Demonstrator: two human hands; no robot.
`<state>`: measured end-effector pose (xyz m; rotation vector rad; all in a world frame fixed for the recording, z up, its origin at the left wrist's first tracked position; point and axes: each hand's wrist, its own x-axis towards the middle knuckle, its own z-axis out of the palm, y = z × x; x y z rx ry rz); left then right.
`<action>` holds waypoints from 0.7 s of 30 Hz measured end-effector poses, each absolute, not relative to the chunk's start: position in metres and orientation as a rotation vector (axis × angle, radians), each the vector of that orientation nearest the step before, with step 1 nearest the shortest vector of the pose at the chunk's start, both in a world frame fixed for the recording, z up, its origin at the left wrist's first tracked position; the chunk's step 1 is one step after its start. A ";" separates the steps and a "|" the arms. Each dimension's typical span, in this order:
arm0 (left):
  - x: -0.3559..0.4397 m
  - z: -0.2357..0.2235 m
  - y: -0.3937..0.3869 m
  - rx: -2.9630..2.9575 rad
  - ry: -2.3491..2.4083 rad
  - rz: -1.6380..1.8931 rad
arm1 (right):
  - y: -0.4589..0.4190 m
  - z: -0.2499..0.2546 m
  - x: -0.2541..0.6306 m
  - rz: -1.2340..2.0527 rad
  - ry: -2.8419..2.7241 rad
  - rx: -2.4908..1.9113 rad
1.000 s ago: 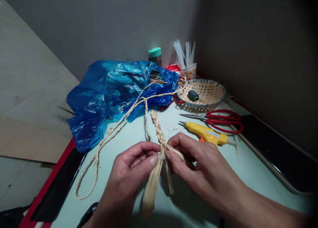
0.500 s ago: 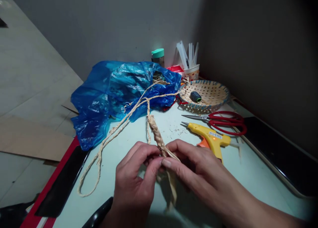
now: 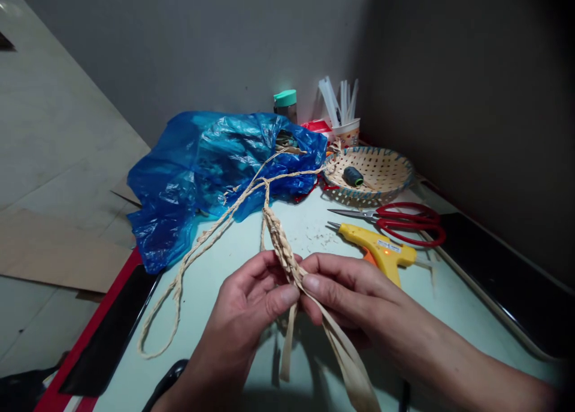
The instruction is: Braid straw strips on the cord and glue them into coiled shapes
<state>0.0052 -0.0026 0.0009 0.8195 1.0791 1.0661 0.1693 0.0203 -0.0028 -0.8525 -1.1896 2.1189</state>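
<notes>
My left hand (image 3: 245,313) and my right hand (image 3: 348,295) meet over the pale green table (image 3: 251,244), both pinching the near end of a straw braid (image 3: 281,244). The braid runs from my fingertips away toward a blue plastic bag (image 3: 211,166). Below my thumbs the loose flat straw strips (image 3: 341,352) hang down: one narrow strip under the left hand, a wider bundle sloping to the lower right under my right hand. A thinner twisted straw cord (image 3: 179,274) loops across the table to the left.
A yellow glue gun (image 3: 380,250) and red scissors (image 3: 404,220) lie right of the braid. A woven basket (image 3: 381,178) holds a dark spool (image 3: 353,176). A cup of glue sticks (image 3: 345,121) and a green-capped jar (image 3: 286,103) stand by the wall.
My hands have shifted on the braid: the left hand has opened its grip to a thumb pinch, and the wide strip bundle has swung from the middle to the lower right.
</notes>
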 end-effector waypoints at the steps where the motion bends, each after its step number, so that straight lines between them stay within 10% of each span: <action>1: 0.005 0.001 -0.003 0.790 1.066 1.046 | 0.020 -0.002 0.170 2.127 -1.182 -0.849; 21: 0.012 -0.005 -0.006 1.063 1.518 1.255 | 0.019 -0.005 0.166 1.647 -1.504 -1.069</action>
